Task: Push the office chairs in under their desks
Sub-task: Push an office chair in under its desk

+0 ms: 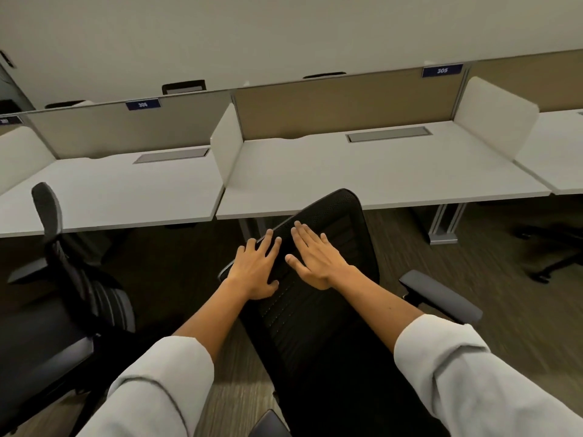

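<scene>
A black mesh office chair (334, 222) stands in front of the white desk (378, 181) labelled 305, its backrest top just at the desk's front edge. My left hand (257, 269) lies flat on the left side of the backrest, fingers spread over its edge. My right hand (315, 257) rests flat on the back of the backrest beside it, fingers together and pointing toward the desk. Neither hand grips anything. The chair's grey right armrest (441, 294) sticks out to the right. A second black chair (79, 279) stands at the left, before the desk (110, 190) labelled 306, turned sideways.
White side dividers (225, 143) and beige back panels separate the desks. A grey metal desk leg (444, 223) stands at the right under desk 305. Another chair's base (555, 253) shows at the far right. The floor is dark carpet.
</scene>
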